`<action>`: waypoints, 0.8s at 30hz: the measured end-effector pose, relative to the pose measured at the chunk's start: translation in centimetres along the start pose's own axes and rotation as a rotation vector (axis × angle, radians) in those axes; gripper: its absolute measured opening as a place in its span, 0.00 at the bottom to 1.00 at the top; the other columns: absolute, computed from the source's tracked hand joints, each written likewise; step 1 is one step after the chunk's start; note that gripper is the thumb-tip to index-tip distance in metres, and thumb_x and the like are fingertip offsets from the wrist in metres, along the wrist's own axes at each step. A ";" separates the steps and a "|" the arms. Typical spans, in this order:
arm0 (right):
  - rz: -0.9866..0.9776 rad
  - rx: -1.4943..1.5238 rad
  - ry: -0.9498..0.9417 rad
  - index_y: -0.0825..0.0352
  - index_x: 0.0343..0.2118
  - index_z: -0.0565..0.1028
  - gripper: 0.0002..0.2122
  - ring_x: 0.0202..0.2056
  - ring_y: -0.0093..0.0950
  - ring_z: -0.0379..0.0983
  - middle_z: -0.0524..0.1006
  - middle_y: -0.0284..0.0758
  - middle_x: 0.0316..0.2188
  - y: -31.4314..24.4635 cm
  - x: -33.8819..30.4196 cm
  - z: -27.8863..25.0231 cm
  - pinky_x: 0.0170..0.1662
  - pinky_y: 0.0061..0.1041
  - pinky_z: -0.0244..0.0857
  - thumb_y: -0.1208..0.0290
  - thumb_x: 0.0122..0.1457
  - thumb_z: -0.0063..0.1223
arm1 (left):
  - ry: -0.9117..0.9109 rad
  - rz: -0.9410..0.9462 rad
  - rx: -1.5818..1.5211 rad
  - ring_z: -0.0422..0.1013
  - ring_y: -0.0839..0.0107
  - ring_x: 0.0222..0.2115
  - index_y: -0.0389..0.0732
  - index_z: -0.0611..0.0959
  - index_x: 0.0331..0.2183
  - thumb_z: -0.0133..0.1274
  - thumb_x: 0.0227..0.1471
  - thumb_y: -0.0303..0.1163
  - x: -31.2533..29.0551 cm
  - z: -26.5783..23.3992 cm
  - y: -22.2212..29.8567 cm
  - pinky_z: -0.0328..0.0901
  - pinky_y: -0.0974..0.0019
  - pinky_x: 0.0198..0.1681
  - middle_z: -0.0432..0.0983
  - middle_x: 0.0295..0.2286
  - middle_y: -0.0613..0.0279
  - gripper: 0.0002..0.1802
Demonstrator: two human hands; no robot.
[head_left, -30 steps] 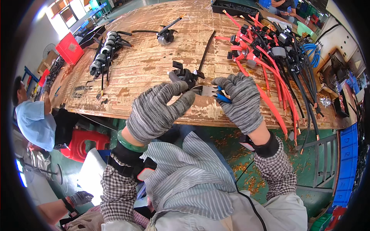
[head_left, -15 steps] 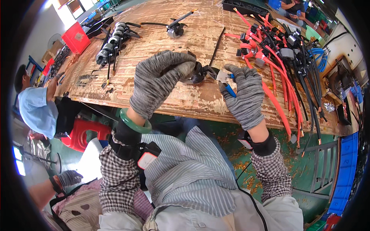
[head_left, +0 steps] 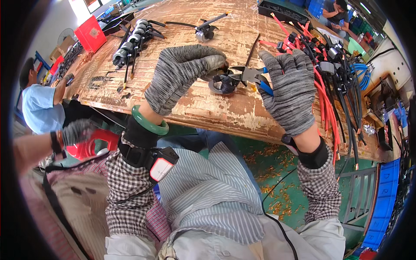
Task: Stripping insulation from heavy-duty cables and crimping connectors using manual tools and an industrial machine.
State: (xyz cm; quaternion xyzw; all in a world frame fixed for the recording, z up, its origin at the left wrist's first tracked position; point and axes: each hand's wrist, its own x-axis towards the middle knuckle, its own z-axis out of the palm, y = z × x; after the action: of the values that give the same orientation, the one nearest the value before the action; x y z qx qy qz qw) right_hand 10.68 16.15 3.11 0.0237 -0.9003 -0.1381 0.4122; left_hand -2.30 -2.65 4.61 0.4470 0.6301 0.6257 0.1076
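Note:
My left hand, in a grey knitted glove, pinches a dark part with a round black and grey ring just above the wooden table. In my right hand, gloved alike, is a pair of cutting pliers with blue handles. The pliers' jaws are parted and point left at the dark part. Whether they touch it I cannot tell. My left fingertips hide part of the piece. Beyond lies a thin black strip.
Red cables and black cables heap at the right, some hanging over the edge. Several ring parts with leads form a row at back left; another ring part lies farther back. A co-worker's gloved hand is at my left.
My right hand has shifted right and its fingers have spread; the pliers' handles and jaws stand wider apart. My left hand keeps its pinch. The co-worker's hand at the left has risen.

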 end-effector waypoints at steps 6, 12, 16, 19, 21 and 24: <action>-0.019 -0.062 -0.110 0.65 0.44 0.69 0.23 0.42 0.41 0.64 0.69 0.41 0.35 -0.5 0.8 -1.0 0.50 0.42 0.54 0.64 0.42 0.56 | -0.010 -0.012 -0.008 0.73 0.74 0.27 0.31 0.80 0.35 0.55 0.48 0.32 0.1 0.2 0.2 0.69 0.73 0.31 0.77 0.28 0.58 0.14; -0.004 -0.216 -0.234 0.64 0.44 0.70 0.23 0.44 0.41 0.64 0.70 0.43 0.39 -1.3 1.4 -1.8 0.50 0.42 0.54 0.62 0.43 0.56 | 0.007 -0.068 0.014 0.73 0.75 0.27 0.32 0.80 0.35 0.55 0.48 0.32 0.1 0.7 0.4 0.69 0.73 0.31 0.77 0.28 0.59 0.14; 0.003 -0.249 -0.299 0.63 0.44 0.71 0.22 0.45 0.39 0.65 0.71 0.42 0.40 -1.5 1.9 -2.5 0.49 0.40 0.55 0.63 0.44 0.55 | 0.048 -0.054 -0.032 0.72 0.77 0.26 0.34 0.81 0.34 0.57 0.45 0.31 0.3 1.1 0.5 0.67 0.75 0.30 0.78 0.26 0.60 0.13; -0.007 -0.274 -0.274 0.63 0.44 0.71 0.22 0.44 0.38 0.66 0.72 0.42 0.39 -1.5 1.9 -2.6 0.49 0.40 0.55 0.63 0.44 0.54 | 0.062 -0.064 -0.002 0.72 0.78 0.25 0.34 0.82 0.33 0.57 0.45 0.31 0.4 1.2 0.4 0.67 0.75 0.29 0.78 0.26 0.60 0.12; -0.008 -0.280 -0.278 0.63 0.44 0.71 0.22 0.43 0.37 0.66 0.72 0.41 0.39 -1.4 2.0 -2.6 0.49 0.40 0.55 0.63 0.44 0.54 | 0.069 -0.060 0.015 0.72 0.78 0.25 0.34 0.82 0.33 0.57 0.45 0.31 0.4 1.2 0.4 0.67 0.76 0.29 0.78 0.26 0.60 0.12; -0.012 -0.287 -0.283 0.63 0.44 0.71 0.22 0.42 0.36 0.68 0.73 0.39 0.37 -1.2 2.1 -2.5 0.48 0.39 0.56 0.64 0.43 0.54 | 0.070 -0.059 0.030 0.72 0.78 0.25 0.34 0.82 0.33 0.57 0.45 0.31 0.3 1.1 0.5 0.67 0.76 0.29 0.78 0.26 0.61 0.12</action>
State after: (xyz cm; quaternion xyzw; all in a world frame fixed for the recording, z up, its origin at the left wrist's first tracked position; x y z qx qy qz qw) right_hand 11.03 14.11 5.87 -0.0494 -0.9201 -0.2695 0.2799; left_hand -1.53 -1.74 4.98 0.4075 0.6557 0.6281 0.0972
